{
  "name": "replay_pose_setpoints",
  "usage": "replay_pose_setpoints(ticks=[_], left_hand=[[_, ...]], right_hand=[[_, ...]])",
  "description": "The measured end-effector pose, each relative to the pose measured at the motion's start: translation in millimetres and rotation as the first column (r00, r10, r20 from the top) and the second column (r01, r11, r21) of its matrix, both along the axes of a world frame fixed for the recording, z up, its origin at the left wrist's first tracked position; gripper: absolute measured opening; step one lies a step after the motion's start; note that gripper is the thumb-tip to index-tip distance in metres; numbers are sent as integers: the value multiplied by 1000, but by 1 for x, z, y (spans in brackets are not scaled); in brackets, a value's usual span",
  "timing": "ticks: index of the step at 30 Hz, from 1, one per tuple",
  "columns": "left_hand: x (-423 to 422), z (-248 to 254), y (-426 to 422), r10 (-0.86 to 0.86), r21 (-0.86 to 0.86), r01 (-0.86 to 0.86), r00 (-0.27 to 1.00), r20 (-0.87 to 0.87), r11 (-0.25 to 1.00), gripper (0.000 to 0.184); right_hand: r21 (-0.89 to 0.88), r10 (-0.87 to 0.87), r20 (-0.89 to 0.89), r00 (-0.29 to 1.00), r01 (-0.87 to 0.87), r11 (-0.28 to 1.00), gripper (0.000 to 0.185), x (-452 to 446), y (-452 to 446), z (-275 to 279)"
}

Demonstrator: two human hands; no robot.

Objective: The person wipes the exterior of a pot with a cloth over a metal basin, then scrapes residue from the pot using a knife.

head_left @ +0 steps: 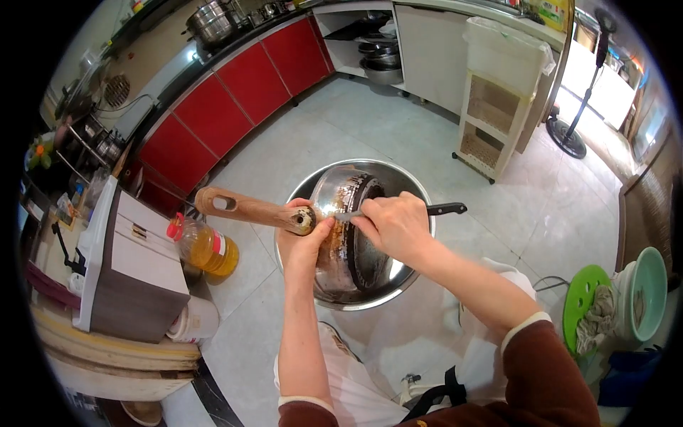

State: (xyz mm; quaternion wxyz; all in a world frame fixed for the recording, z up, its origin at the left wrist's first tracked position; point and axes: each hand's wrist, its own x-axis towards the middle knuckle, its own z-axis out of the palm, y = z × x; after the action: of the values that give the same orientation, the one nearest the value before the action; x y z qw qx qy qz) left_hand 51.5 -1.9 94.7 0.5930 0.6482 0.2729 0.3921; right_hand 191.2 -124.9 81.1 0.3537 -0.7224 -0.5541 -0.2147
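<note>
A metal pan [329, 262] with a wooden handle [245, 213] is tilted on its side over a large steel basin [411, 276]. Burnt black and brown crust marks its outside and base. My left hand [297, 245] grips the pan where the handle joins it, the thumb on the metal. In my right hand [397, 224] is a knife, its black handle [448, 208] sticking out to the right. The knife blade [347, 215] lies against the crusted side of the pan, close to my left thumb. My right fingers partly hide the blade.
An oil bottle [206, 248] with a red cap stands on the floor at left, beside a white-and-grey cabinet [131, 285]. A rolling rack [491, 107] stands beyond the basin. At right are a green stool [580, 299] with a cloth and a pale green tub [649, 295].
</note>
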Motion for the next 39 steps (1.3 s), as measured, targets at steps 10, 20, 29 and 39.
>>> replay_pose_setpoints(ticks=[10, 20, 29, 39], left_hand=[[0, -6, 4, -20, -20, 21, 999, 41, 1000, 45], [0, -4, 2, 5, -1, -5, 999, 41, 1000, 44], [-1, -3, 4, -13, -23, 13, 1000, 21, 1000, 43], [1, -5, 8, 18, -15, -18, 999, 33, 1000, 44]], right_hand=[[-45, -5, -12, 1000, 4, 999, 25, 3, 6, 5], [28, -62, 12, 998, 62, 998, 25, 10, 14, 3], [49, -52, 20, 998, 51, 997, 26, 8, 9, 3], [39, 16, 4, 1000, -16, 999, 25, 7, 6, -2]])
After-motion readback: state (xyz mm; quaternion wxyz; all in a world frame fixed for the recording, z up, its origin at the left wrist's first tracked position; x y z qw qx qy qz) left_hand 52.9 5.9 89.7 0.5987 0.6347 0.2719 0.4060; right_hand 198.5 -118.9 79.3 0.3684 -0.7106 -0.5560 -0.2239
